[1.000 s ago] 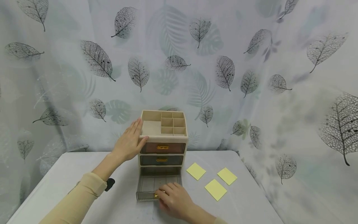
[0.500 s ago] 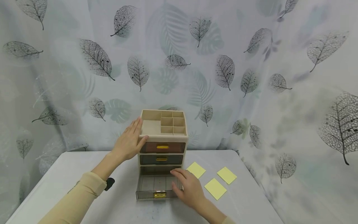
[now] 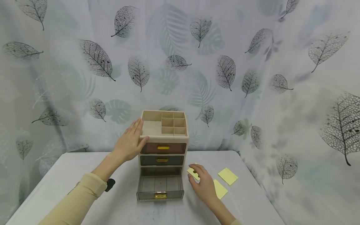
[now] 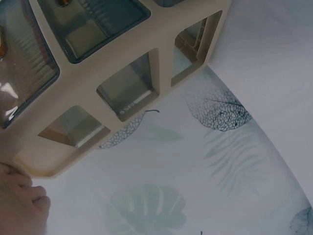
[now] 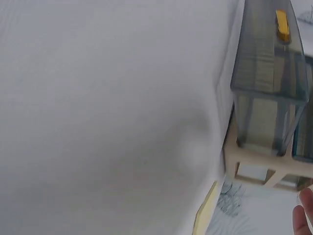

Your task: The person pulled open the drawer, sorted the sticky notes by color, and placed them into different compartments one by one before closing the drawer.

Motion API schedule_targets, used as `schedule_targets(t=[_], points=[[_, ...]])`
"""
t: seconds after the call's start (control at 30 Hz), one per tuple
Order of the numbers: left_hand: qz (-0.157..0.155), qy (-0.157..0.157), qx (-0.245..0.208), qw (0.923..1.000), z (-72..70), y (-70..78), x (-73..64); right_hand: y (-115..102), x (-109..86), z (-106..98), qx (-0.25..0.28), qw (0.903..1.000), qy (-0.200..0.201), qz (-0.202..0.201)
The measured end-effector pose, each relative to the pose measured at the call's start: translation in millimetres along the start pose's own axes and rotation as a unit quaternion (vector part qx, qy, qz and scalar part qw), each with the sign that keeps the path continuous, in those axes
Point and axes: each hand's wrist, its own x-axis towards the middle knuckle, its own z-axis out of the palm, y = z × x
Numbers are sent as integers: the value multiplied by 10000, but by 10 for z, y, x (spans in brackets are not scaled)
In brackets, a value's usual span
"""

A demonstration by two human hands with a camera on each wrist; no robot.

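A beige desktop drawer organizer point(image 3: 164, 139) stands on the table, its bottom drawer point(image 3: 160, 184) pulled out and the two upper drawers closed. My left hand point(image 3: 129, 142) rests against the organizer's upper left edge, fingers fairly straight and the thumb at the front rim. In the left wrist view, that hand point(image 4: 22, 203) shows at the corner of the frame. My right hand point(image 3: 204, 185) is right of the drawer, fingers bent and apart with nothing between them. It overlaps a yellow sticky note point(image 3: 193, 172) beside the organizer and partly covers a second sticky note point(image 3: 220, 189).
Further right lies a third sticky note point(image 3: 228, 176). A divided tray point(image 3: 152, 126) forms the organizer's top. The white table point(image 3: 112, 206) ends at a leaf-printed curtain point(image 3: 180, 40) behind and at the sides.
My right hand has let go of the bottom drawer's gold handle and moved right, over to the sticky notes. The drawer stays out; my left hand has kept its place.
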Motion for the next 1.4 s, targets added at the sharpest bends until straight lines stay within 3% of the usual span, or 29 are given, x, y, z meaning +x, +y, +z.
schedule_targets(t=[0.5,0.73,0.97,1.17,1.4], points=[[-29,30,-40,10000,-15,9,-2,480,-170,-260,-87,9933,18,1155],[-17,21,3,10000,-29,21,-11,621,-260,-454,-253,9795,-736,1856],[23,79,-29,10000,-33,27,-16,737,-330,-595,-507,9584,-1523,2361],[41,83,-25,10000,-20,22,-17,818,-373,-691,-811,9450,-2016,2444],[22,101,-37,9999,-10,14,-11,883,-388,-732,-985,9343,-2327,2514]])
